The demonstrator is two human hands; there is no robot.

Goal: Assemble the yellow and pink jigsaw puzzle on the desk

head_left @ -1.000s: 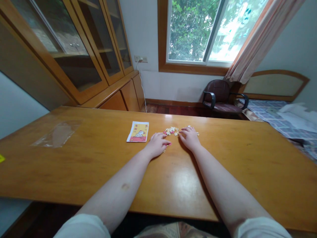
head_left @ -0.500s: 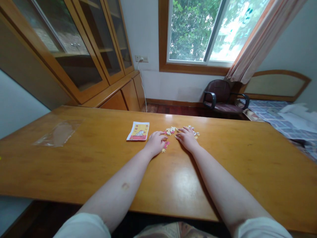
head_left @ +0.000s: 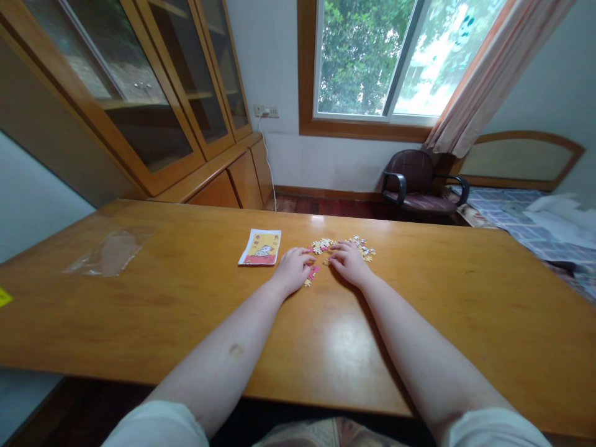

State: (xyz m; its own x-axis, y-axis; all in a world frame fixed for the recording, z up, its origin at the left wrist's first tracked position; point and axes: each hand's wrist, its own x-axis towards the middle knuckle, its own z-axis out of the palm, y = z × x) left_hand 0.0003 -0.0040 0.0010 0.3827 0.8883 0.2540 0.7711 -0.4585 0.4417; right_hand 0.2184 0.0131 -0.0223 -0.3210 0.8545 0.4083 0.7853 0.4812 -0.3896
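Observation:
My left hand (head_left: 293,268) rests on the wooden table (head_left: 223,323), fingers apart and curved beside a small group of pink and yellow puzzle pieces (head_left: 311,275). My right hand (head_left: 350,263) is a little to the right, its fingertips and thumb at a yellowish puzzle piece (head_left: 326,262) low over the table. Behind and between the hands lies a loose pile of puzzle pieces (head_left: 321,246). More scattered pieces (head_left: 365,250) sit past my right hand, partly covered by it. Left of my left hand lies a picture card (head_left: 259,247) showing a white cartoon animal on yellow and red.
A clear plastic bag (head_left: 112,251) lies flat on the table's left, and a yellow item (head_left: 4,297) shows at the left edge. Beyond the table stand a glass-door cabinet (head_left: 186,93), an office chair (head_left: 412,180) and a bed (head_left: 521,211).
My right hand has shifted slightly left and nearer to me, and the puzzle piece at its fingertips moved with it. My left hand has stayed put. More of the yellow item shows.

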